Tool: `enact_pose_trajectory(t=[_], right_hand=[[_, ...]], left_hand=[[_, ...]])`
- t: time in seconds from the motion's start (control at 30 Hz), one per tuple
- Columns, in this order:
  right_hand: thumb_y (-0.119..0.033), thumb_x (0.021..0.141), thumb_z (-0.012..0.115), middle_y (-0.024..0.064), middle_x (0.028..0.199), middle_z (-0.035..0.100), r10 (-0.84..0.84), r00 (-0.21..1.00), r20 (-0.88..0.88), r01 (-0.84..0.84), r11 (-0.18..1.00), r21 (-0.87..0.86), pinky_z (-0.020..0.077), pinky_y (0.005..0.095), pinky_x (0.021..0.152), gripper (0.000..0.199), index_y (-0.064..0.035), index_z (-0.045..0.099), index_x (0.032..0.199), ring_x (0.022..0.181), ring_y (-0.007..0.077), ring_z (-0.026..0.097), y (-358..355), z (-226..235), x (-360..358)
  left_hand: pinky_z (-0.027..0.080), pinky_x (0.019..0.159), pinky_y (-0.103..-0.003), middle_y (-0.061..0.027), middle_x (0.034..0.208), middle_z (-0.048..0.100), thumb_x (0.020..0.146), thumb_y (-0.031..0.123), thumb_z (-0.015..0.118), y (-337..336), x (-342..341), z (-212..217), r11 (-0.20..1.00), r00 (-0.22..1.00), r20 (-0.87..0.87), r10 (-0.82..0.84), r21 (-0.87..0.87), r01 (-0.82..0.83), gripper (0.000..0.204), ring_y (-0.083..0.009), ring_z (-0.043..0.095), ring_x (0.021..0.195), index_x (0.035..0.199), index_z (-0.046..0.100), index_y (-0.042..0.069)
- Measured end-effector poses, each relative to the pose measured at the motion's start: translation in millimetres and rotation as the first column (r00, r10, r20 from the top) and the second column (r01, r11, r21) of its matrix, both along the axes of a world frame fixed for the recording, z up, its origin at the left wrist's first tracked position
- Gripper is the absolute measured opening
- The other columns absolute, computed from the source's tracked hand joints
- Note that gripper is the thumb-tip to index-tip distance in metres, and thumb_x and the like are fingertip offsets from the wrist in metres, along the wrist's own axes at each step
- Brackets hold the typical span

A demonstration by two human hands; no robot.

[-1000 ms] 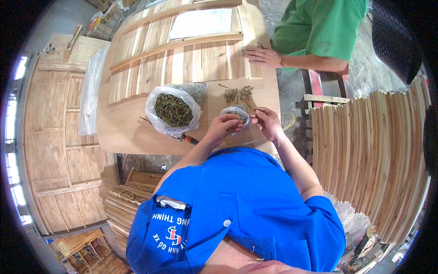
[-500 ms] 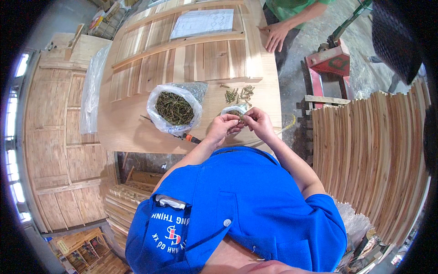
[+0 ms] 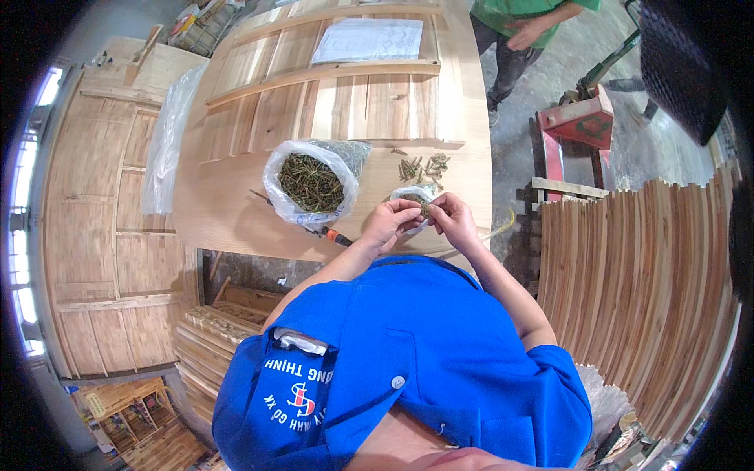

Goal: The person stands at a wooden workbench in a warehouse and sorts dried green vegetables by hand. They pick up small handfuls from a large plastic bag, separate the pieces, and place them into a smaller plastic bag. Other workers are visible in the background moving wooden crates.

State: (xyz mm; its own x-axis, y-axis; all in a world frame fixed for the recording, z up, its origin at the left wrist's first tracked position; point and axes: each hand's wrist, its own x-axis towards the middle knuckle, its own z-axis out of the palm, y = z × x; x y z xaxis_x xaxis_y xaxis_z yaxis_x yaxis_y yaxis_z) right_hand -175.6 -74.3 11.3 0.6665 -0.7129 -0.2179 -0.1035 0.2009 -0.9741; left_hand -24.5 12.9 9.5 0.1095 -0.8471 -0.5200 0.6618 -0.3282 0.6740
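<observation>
Both my hands meet at the near side of a small clear plastic bag (image 3: 406, 193) with screws in it, close to the table's front edge. My left hand (image 3: 390, 223) is closed, thumb and fingers pinching the bag's rim. Opposite it, my right hand (image 3: 456, 221) is closed in a pinch on the same rim; the exact grip is partly hidden. Loose screws (image 3: 410, 168) lie in small piles just beyond the bag. To the left stands a large open plastic bag (image 3: 351, 185) full of brass-coloured screws (image 3: 310, 182). A tool with an orange and black handle (image 3: 337, 237) lies beside my left wrist.
A slatted wooden panel (image 3: 345, 102) covers the table's far part, with a paper sheet (image 3: 369, 41) on it. A co-worker in green (image 3: 542, 20) stands beyond the far right corner. At right are a red pallet jack (image 3: 577, 122) and stacked boards (image 3: 628, 290).
The co-worker's hand has come off the table, and the person stands farther back. My hands stay together at the small bag with slight finger movement. The whole view has shifted a little.
</observation>
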Motion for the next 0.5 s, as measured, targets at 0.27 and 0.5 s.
enact_pose_trajectory(t=[0.27, 0.5], right_hand=[[-0.019, 0.091, 0.051, 0.0025, 0.062, 0.054, 0.005, 0.986, 0.164, -0.061, 0.939, 0.338, 0.0313, 0.0186, 0.039, 0.014, -0.006, 0.046, 0.089, 0.045, 0.0057, 0.042, 6, -5, 0], [-0.007, 0.086, 0.047, 0.0073, 0.073, 0.057, -0.176, 0.979, 0.106, 0.099, 0.855, 0.51, 0.0358, 0.0202, 0.045, 0.015, -0.0026, 0.047, 0.1, 0.055, 0.008, 0.047, -1, -16, -2]], left_hand=[[0.048, 0.065, -0.022, -0.0038, 0.08, 0.061, 0.082, 0.01, 0.062, -1, 0, 3, 1.0, 0.997, 0.074, -0.02, 0.001, 0.02, 0.013, -0.0108, 0.059, 0.071, 0.092, 0.059, 0.001], [0.04, 0.051, -0.021, 0.0006, 0.066, 0.059, 0.076, 0.017, 0.069, -17, 13, 9, 0.996, 0.73, 0.683, 0.037, -0.083, 0.028, 0.014, -0.0057, 0.052, 0.059, 0.082, 0.065, 0.005]])
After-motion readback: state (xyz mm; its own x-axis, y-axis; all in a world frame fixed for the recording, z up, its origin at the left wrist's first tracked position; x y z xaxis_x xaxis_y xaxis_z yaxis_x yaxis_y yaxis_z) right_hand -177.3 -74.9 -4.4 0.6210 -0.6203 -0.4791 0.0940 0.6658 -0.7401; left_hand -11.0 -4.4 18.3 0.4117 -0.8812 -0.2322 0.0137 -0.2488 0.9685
